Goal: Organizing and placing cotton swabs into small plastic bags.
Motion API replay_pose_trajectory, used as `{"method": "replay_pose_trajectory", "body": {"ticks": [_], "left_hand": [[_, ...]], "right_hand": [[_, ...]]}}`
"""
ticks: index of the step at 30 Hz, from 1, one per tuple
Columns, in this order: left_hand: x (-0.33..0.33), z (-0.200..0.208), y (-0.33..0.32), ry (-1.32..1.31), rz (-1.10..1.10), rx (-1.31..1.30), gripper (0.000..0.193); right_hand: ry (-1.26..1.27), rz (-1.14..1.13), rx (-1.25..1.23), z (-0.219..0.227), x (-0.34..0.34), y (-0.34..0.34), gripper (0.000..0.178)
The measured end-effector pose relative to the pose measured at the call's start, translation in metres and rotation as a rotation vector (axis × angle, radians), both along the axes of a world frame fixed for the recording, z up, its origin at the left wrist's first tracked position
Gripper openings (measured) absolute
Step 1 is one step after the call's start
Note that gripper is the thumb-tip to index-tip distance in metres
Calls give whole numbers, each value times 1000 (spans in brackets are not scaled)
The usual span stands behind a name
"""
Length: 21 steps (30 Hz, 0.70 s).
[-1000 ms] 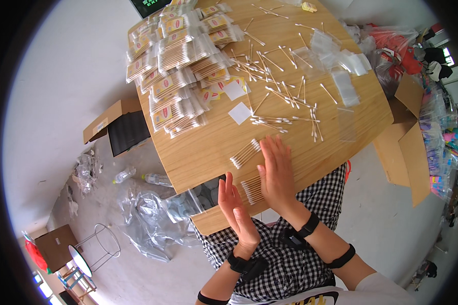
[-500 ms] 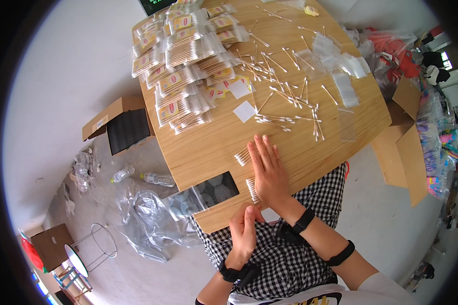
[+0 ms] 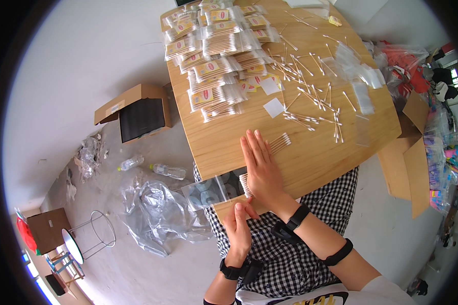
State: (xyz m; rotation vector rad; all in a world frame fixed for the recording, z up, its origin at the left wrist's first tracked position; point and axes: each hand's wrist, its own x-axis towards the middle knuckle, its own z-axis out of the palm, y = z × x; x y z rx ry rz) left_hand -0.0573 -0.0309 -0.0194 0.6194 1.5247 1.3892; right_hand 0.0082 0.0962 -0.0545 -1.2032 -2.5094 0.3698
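My right hand lies palm down on the wooden table, its fingers stretched out and close together. Beside its fingers, on the right, the white tips of a row of cotton swabs show; the rest of that row is hidden under the hand. Another row of cotton swabs pokes out left of the palm, tips lined up. At the table's near edge is my left hand, thumb raised and apart from the fingers, which point toward the right palm. Nothing shows in its grasp.
Filled swab packets are heaped at the far left. Loose swabs, white paper squares and clear plastic bags lie right of them. A dark tray under clear plastic is at the near left corner. Cardboard boxes flank the table.
The view has shifted, so the table sits further right. My right hand has moved left across the far swab row, whose tips now show on its right. My left hand stays by the near edge.
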Motion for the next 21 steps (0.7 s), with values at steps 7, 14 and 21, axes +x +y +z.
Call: {"method": "replay_pose_trajectory", "body": {"ticks": [7,14,21], "left_hand": [[-21,1,-8,63,95,28,50],[-80,16,-5,774,34,-7,31],[-107,18,16,1163,-444,32,65]], "right_hand": [[-78,4,112,-3,-7,-1,60],[-63,65,53,-4,-5,3,58],[-56,61,40,1,-15,2,59]]}}
